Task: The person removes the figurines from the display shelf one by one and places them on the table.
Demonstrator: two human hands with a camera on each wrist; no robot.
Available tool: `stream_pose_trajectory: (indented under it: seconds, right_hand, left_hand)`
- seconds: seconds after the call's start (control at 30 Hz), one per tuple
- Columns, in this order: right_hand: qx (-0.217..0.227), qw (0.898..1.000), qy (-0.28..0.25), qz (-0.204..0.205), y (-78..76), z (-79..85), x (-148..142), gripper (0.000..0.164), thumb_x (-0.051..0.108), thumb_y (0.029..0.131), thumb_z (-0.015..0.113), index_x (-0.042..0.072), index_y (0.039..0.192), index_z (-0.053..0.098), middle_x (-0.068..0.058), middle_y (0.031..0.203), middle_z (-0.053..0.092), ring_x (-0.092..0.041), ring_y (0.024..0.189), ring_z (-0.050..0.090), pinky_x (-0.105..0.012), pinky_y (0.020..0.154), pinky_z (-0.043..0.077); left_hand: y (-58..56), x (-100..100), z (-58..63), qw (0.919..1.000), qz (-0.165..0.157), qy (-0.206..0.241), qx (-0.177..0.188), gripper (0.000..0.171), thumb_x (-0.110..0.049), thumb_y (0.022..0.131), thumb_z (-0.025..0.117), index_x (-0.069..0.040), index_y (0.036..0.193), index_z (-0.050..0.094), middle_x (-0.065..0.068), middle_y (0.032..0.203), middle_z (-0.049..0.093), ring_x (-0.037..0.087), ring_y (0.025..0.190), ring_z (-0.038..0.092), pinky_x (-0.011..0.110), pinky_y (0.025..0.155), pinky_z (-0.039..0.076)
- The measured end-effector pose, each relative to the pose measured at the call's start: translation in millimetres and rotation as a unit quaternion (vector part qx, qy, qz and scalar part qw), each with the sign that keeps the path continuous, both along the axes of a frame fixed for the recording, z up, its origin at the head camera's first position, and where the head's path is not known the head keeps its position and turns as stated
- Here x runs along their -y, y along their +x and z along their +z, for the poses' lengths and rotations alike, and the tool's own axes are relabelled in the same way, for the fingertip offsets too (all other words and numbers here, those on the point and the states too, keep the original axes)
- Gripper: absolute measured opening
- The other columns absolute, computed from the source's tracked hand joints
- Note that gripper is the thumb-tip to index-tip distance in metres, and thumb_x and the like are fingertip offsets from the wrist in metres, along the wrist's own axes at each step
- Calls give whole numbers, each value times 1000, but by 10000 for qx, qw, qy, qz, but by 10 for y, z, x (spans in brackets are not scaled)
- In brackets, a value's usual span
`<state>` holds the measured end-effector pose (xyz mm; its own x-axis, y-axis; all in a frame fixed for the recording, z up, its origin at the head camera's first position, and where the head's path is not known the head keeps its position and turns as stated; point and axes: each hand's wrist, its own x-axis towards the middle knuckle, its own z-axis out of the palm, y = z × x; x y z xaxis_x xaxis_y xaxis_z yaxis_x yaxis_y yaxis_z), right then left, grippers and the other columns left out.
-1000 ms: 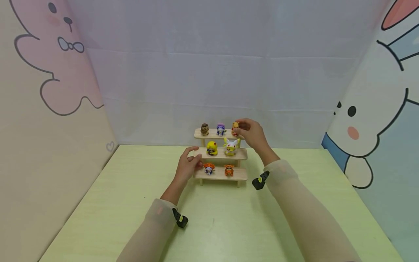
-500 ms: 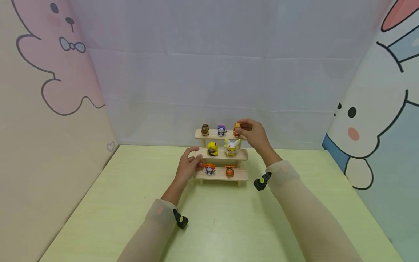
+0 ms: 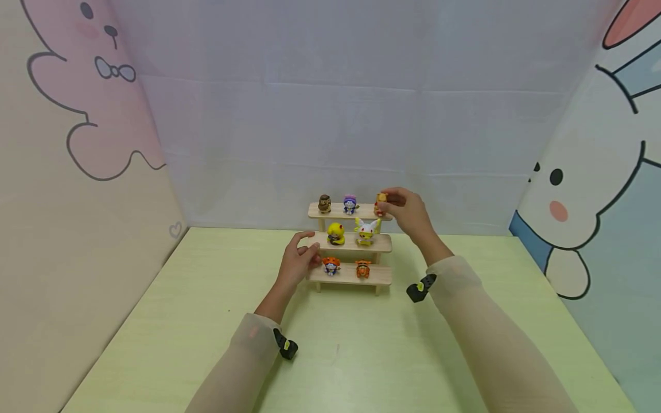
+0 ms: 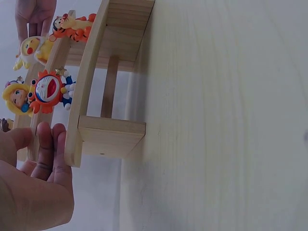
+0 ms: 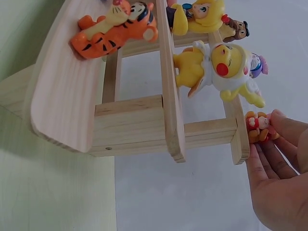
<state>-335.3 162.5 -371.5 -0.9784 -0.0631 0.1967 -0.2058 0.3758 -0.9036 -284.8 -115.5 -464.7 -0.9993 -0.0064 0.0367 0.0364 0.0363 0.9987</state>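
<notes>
My left hand [image 3: 298,261] holds the left end of the three-tier wooden display shelf [image 3: 382,243], thumb and fingers about the middle board in the left wrist view. At the top tier's right end, my right hand [image 3: 410,212] pinches a small yellow-and-red bear figurine [image 5: 260,126]; its feet appear to touch the board. Left of it on that tier stand a purple-hatted figurine [image 3: 350,205] and an owl figurine [image 3: 324,204]. The middle tier bears a yellow-haired figurine [image 3: 335,234] and a white-hooded yellow figurine [image 3: 365,232]. Below are an orange crab-hooded figurine [image 4: 48,91] and a tiger figurine [image 5: 118,31].
The shelf stands on a pale wood-grain table [image 3: 330,355], near its back edge. A white cloth backdrop [image 3: 330,115] hangs behind. Printed panels with a pink cartoon animal [image 3: 77,97] and a white rabbit [image 3: 573,172] flank the table.
My right hand has slid the bear figurine a little to the right along the top tier, toward its end. The left hand has stayed in place on the shelf.
</notes>
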Motion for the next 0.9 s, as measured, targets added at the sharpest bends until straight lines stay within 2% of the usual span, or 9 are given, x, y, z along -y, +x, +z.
stream_pose_trajectory:
  seconds: [0.2,0.27,0.53,0.77,0.9]
  right_hand:
    - [64,9999,-108,-13,24,-11,-87,39,18,101,70,3,137,62,-18,132,65,-33,123,60,-53,105,51]
    - [109,9998,-151,-46,32,-18,-116,40,19,102,69,3,137,62,-18,133,64,-32,124,60,-52,107,49]
    - [86,9998,-120,-102,59,-41,-231,41,20,102,68,3,139,61,-18,134,63,-31,125,59,-46,108,50]
    - [73,9996,-253,-80,68,-66,-340,41,20,101,70,4,138,61,-17,132,64,-29,121,61,-45,107,50]
    - [93,9997,-232,-81,73,-77,-392,41,21,102,69,4,138,61,-17,132,64,-27,120,61,-46,107,50]
  left_hand:
    - [153,2,258,9997,-168,24,181,44,-9,105,61,-4,147,51,15,83,70,25,79,69,47,83,62]
    - [181,-3,300,9997,-181,16,175,43,-8,105,61,-3,146,52,15,83,70,25,79,69,46,83,62]
    - [185,-6,298,9997,-152,-46,168,42,-8,105,61,-3,146,52,21,85,70,31,82,70,49,85,61]
    - [17,16,68,9996,-107,-73,255,44,-11,106,60,-7,149,50,27,90,69,36,85,70,50,85,61]
    - [-1,12,16,9998,-42,-30,211,44,-16,105,62,-11,148,52,29,93,69,34,86,70,46,85,62]
